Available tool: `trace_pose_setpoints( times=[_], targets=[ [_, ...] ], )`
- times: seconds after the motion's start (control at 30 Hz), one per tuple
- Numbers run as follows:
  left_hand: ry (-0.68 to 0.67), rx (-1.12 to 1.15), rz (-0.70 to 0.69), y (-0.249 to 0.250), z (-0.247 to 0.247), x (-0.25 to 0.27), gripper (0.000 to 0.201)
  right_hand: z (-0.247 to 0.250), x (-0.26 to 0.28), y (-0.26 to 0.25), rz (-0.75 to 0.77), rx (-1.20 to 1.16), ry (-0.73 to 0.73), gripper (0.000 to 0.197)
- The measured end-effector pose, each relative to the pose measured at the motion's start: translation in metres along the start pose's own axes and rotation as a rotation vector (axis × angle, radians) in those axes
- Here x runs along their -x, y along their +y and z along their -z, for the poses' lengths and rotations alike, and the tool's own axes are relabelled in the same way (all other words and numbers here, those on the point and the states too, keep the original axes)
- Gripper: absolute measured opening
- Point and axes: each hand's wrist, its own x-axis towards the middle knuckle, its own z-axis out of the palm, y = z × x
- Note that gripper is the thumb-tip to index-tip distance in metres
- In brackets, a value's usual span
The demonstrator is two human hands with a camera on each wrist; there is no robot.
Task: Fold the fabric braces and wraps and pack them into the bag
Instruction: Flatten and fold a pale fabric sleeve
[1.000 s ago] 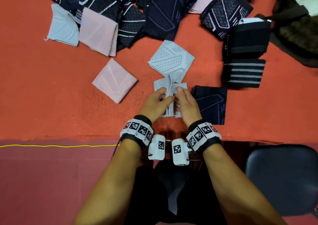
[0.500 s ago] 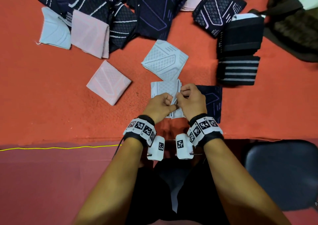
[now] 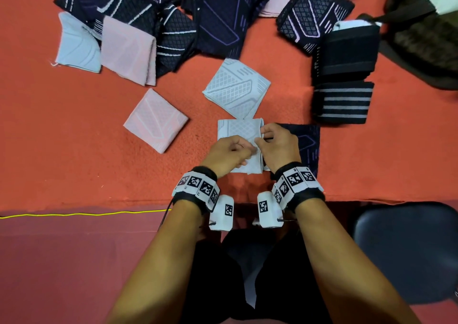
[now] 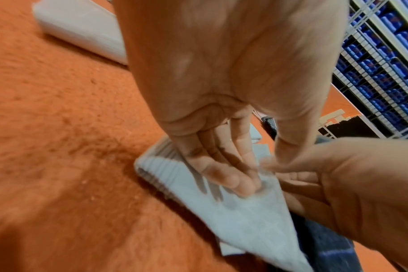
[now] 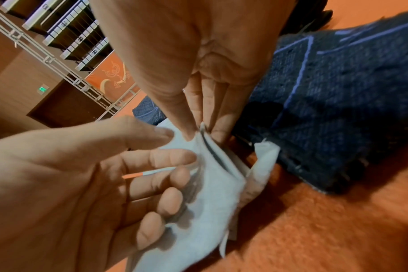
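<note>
Pale blue brace (image 3: 238,135) now folded flatter, left hand (image 3: 226,154) and right hand (image 3: 279,145) grip pinching its right edge.

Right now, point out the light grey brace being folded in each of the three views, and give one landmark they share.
Head: the light grey brace lies at centre on the orange cloth, between the left hand and the right hand.
Left wrist: lower centre, under the left hand's fingers.
Right wrist: lower centre, its top edge pinched by the right hand.
Shared landmark: the dark navy brace beside it, at lower right and upper right.
</note>
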Motion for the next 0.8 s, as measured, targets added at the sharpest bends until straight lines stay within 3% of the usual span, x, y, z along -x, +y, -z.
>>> trace_pose_setpoints(
  times=[0.1,0.2,0.33,0.53,0.63,0.7,0.8],
  targets=[
    [0.171,-0.006,-0.027,-0.005,0.012,-0.002,0.005,0.006,0.001,-0.001,-0.041,-0.181,0.045,0.023],
    [0.319,-0.056,-0.05,-0.016,0.03,-0.006,0.013,0.013,-0.001,-0.001,-0.009,-0.197,0.067,0.016],
    [0.404,-0.013,-0.037,-0.025,0.042,-0.01,0.009,0.012,-0.007,0.0,0.002,-0.052,-0.013,0.014],
    [0.459,-0.054,0.005,-0.033,0.041,-0.012,0.011,0.0,-0.003,-0.004,0.031,0.034,0.031,0.011],
    [0.428,-0.026,0.004,-0.032,0.039,-0.011,0.01,-0.012,-0.003,0.0,0.016,0.065,-0.098,0.014],
    [0.333,0.053,0.014,-0.03,0.039,-0.009,0.009,-0.017,-0.001,0.003,0.044,0.116,-0.18,0.022],
    [0.209,0.1,0.027,-0.028,0.04,-0.007,0.006,-0.017,0.002,0.005,0.11,0.09,-0.187,0.026]
  ],
)
